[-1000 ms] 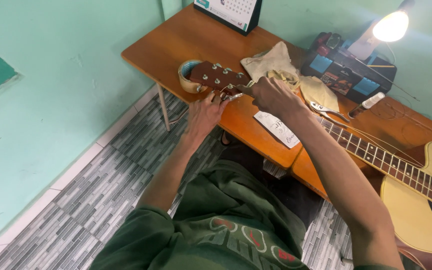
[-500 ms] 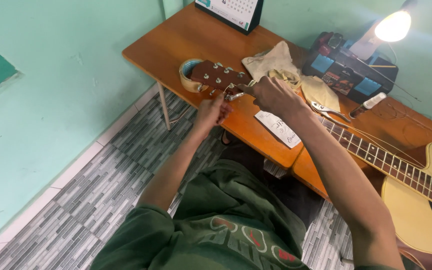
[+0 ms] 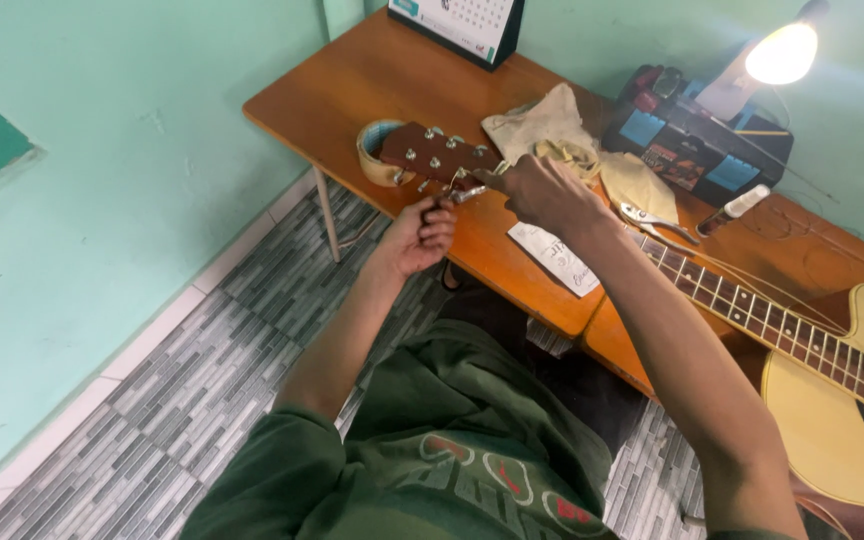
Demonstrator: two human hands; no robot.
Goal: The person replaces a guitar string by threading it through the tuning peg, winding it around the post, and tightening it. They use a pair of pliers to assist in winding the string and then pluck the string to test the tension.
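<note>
Surface: glossy orange-brown wooden table (image 3: 372, 75), thin metal leg, pushed against a mint-green painted wall (image 3: 102, 200). Floor is grey patterned tile in a narrow brick-like layout (image 3: 202, 400), white skirting strip along the wall.

Acoustic guitar with pale yellow top and dark fretted neck (image 3: 752, 310) lies flat across the table, body at the right edge of view. Its dark reddish-brown headstock with chrome tuning pegs (image 3: 432, 155) sits over the near table edge, resting on a roll of beige tape (image 3: 372, 150).

Left hand (image 3: 417, 235) below the headstock, fingers curled and pinching a tuning peg on the near side. Right hand (image 3: 547, 190) on the base of the headstock, fingers bunched together at the pegs; can't tell exactly what they grip.

Nearby: crumpled cream cloth (image 3: 552, 125), black tool case with blue panels (image 3: 697, 140), lit desk lamp (image 3: 782, 50), white paper packet (image 3: 562, 260), small metal pliers (image 3: 652, 218), desk calendar (image 3: 462, 25).
</note>
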